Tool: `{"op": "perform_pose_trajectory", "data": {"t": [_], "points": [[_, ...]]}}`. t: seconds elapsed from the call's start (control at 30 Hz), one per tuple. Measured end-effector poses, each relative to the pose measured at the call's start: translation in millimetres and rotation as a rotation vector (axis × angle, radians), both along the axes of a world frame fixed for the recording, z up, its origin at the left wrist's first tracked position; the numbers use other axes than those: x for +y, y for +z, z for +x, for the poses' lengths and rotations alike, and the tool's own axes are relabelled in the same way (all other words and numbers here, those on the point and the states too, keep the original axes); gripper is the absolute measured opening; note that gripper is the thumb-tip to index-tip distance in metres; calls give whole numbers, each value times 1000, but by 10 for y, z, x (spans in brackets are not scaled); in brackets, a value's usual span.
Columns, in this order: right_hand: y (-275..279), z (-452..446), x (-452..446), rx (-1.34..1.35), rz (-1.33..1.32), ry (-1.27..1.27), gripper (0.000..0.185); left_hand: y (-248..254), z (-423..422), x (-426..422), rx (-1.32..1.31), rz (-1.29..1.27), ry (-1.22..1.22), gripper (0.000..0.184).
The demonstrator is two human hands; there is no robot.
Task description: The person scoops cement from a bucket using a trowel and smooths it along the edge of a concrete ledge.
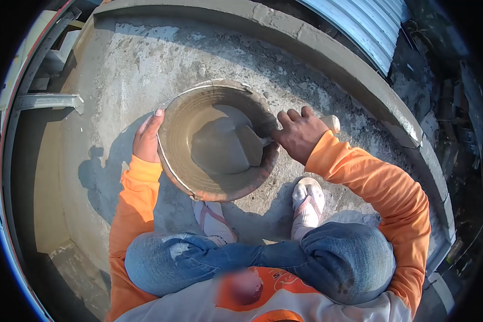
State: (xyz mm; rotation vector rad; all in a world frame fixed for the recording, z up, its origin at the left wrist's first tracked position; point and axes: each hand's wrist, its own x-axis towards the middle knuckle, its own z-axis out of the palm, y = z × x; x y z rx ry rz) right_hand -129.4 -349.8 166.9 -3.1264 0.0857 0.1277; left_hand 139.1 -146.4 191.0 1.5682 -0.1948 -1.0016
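Observation:
A round bucket (176, 121) stands upright on the concrete, coated with dried cement and holding wet grey mortar (214, 145). My left hand (147, 140) grips its left rim, thumb on the edge and most fingers hidden against the outer wall. The thin wire handle of the bucket lies along that rim. With my right hand (300, 133) I hold a trowel (249, 145) by its handle, over the right rim. Its blade is inside the bucket at the mortar, and the pale handle end sticks out past my fist.
Rough concrete floor (139, 59) surrounds the bucket. A low curved cement wall (316, 45) borders it at the back and right, with corrugated metal sheeting (359, 27) beyond. At the left are a metal bracket (48, 102) and a lower recess. My sandalled feet (308, 201) are close in front.

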Motion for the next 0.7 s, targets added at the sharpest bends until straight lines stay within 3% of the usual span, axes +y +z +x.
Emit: {"op": "perform_pose_trajectory", "data": {"t": [0.17,0.23,0.3,0.4,0.47,0.53,0.57,0.6,0.7], "points": [[-117,-475,-191,-113,483,-101,27,-234,300,104,-172,89,-5,53],[-426,-572,-99,-223,602,-132,31,-516,631,247,-338,285,3,61],[-657,-577,-1,-322,617,-132,32,-648,714,331,-323,307,16,70],[-953,-589,98,-457,642,-164,35,-772,763,278,-299,310,273,79],[-937,-649,98,-549,681,-198,37,-886,1046,393,-177,362,225,81],[-925,-781,42,-658,704,-203,39,-973,1427,431,-249,299,137,83],[-879,-906,8,-709,704,-218,39,-853,1647,418,-325,540,9,83],[-831,-1106,-35,-701,679,-273,39,-787,1838,375,-387,620,-46,82],[-804,-1650,-171,-763,540,-449,41,-788,2539,232,-493,691,-51,81]]}}
